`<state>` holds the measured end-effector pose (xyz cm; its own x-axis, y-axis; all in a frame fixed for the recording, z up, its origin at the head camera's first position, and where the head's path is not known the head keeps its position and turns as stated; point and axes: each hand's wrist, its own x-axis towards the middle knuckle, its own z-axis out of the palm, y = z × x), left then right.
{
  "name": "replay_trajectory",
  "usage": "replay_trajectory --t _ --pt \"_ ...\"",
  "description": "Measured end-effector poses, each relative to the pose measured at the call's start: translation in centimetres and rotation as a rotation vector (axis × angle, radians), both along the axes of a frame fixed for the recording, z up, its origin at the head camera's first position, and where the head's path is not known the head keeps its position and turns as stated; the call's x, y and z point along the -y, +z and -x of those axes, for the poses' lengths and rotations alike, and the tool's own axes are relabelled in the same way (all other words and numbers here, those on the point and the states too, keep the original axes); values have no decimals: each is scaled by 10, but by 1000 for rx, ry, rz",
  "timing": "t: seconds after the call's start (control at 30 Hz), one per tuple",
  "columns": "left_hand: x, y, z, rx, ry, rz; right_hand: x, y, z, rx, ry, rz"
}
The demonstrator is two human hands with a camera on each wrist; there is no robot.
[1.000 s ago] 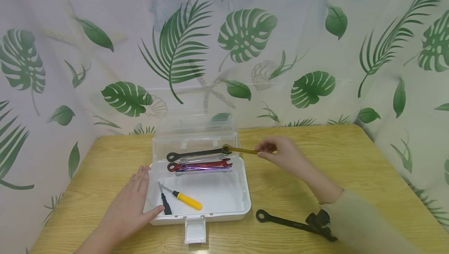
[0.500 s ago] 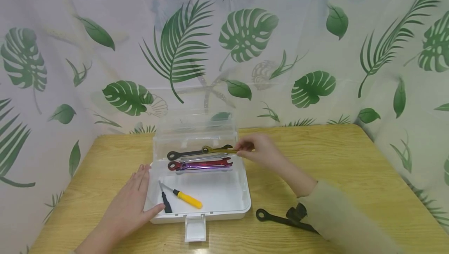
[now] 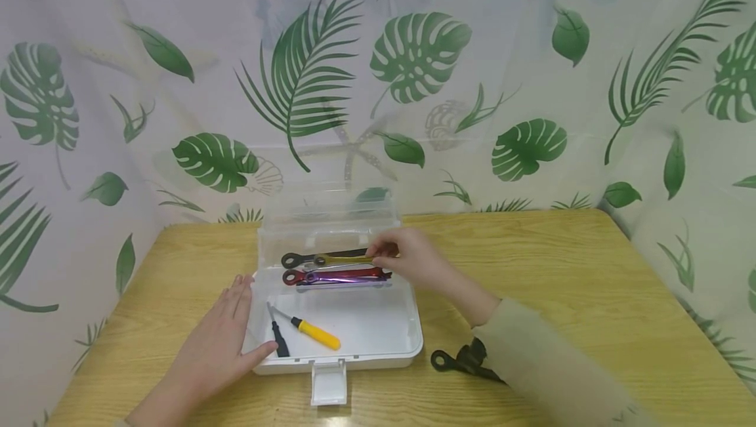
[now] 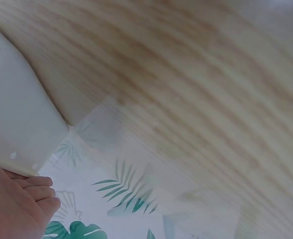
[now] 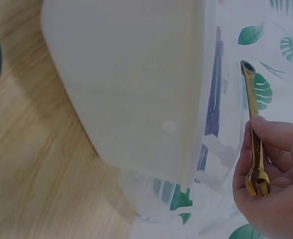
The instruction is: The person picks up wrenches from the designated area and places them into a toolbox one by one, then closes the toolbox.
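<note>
My right hand [image 3: 407, 256] pinches a gold combination wrench [image 5: 255, 134] by its open-jaw end, over the back part of the white toolbox [image 3: 378, 355]. Its ring end points left. Beneath and around it in the box's raised tray lie a black wrench [image 3: 307, 258], a red wrench [image 3: 360, 273] and a purple wrench [image 3: 342, 277], with a silver one partly covered. My left hand [image 3: 215, 342] rests along the box's left side with straight fingers, thumb at the front corner. Inside the box bottom are a yellow-handled screwdriver [image 3: 317, 334] and a black-handled screwdriver [image 3: 280, 340].
The clear lid [image 3: 331, 210] stands raised at the back, and the white latch [image 3: 329, 384] hangs down in front. Right of the box, a black wrench [image 3: 444, 361] lies on the wooden table [image 3: 561, 263], partly hidden by the right sleeve and wrist gear. A leaf-print cloth hangs behind.
My right hand has moved left with the gold wrench, from beside the box to over the tray's wrenches. The left hand has stayed in place.
</note>
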<state>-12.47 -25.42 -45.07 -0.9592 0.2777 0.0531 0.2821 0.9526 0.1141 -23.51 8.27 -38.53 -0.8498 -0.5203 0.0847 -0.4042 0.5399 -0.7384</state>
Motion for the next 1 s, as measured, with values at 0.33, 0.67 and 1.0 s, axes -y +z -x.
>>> replay_trajectory --t 0.33,0.67,1.0 --pt "0 1 -1 4 2 -4 24 -11 5 -30 66 -28" --pt "1 0 0 0 -2 -11 38 -22 10 -27 47 -70" --pt "1 -1 1 7 -3 -15 48 -23 12 -44 17 -119"
